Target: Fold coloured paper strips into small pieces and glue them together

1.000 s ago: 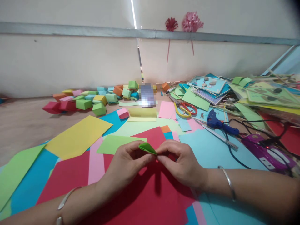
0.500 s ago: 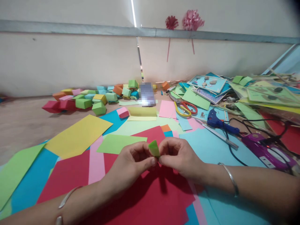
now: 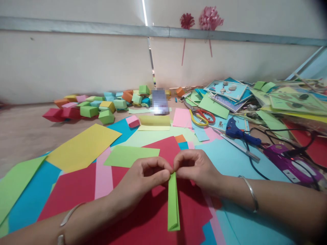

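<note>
A folded strip of green paper (image 3: 173,204) hangs lengthwise toward me over the red paper (image 3: 143,221), its layered near end slightly parted. My left hand (image 3: 150,175) pinches its far end between thumb and fingertips. Right beside it, my right hand (image 3: 195,166) pinches the same end, so the fingertips of both hands almost meet. Just beyond my left hand lies a flat light green sheet (image 3: 131,156). A large light blue sheet (image 3: 245,170) spreads beneath my right wrist.
Scissors (image 3: 200,117), a blue glue gun (image 3: 240,132), a cutter knife (image 3: 240,147) and a purple power strip (image 3: 291,165) with cords lie to the right. Several folded paper boxes (image 3: 89,110) stand at back left. A yellow sheet (image 3: 84,146) lies at left.
The green strip, earlier seen mostly end-on and pointing up between my fingers, now extends down toward me at full length. My hands stay nearly in place, fingertips closer together.
</note>
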Action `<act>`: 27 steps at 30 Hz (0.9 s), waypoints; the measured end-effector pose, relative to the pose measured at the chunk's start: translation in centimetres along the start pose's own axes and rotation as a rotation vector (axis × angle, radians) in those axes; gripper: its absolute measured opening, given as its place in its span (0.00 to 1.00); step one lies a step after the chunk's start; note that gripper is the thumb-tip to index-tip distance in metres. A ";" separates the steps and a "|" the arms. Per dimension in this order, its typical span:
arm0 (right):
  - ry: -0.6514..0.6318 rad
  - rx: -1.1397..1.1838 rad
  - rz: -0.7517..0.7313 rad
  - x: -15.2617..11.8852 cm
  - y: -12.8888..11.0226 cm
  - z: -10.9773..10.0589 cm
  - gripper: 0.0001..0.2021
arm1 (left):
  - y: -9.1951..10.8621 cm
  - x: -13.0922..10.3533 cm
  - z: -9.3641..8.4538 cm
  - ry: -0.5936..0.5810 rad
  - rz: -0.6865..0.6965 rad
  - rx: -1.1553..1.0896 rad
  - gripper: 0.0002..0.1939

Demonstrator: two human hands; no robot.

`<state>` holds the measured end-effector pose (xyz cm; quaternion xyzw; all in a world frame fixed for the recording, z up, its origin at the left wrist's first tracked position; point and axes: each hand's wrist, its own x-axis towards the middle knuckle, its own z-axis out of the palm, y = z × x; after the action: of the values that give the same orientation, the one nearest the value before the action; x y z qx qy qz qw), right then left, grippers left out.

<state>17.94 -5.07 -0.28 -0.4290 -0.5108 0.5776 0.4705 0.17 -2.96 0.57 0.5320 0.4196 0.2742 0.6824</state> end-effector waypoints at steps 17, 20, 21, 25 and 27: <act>-0.002 -0.498 -0.311 -0.6 0.3 0.0 0.07 | 0.7 0.0 0.4 0.093 -0.068 0.007 0.12; -0.017 -0.492 -0.292 -0.6 0.4 0.0 0.07 | 0.2 0.1 0.2 0.079 -0.068 -0.064 0.15; -0.024 -0.490 -0.285 -0.6 0.4 0.0 0.07 | 0.1 0.1 0.1 0.075 -0.058 -0.069 0.16; -0.036 -0.503 -0.291 -0.9 0.4 0.3 0.07 | 0.0 0.1 0.2 0.086 -0.003 -0.009 0.16; -0.034 -0.488 -0.297 -1.0 0.3 0.4 0.08 | 0.2 0.0 0.4 0.105 0.030 0.056 0.14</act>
<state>17.66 -6.09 -0.53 -0.4403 -0.6998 0.3693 0.4244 0.53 -3.10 0.79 0.5421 0.4544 0.3003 0.6399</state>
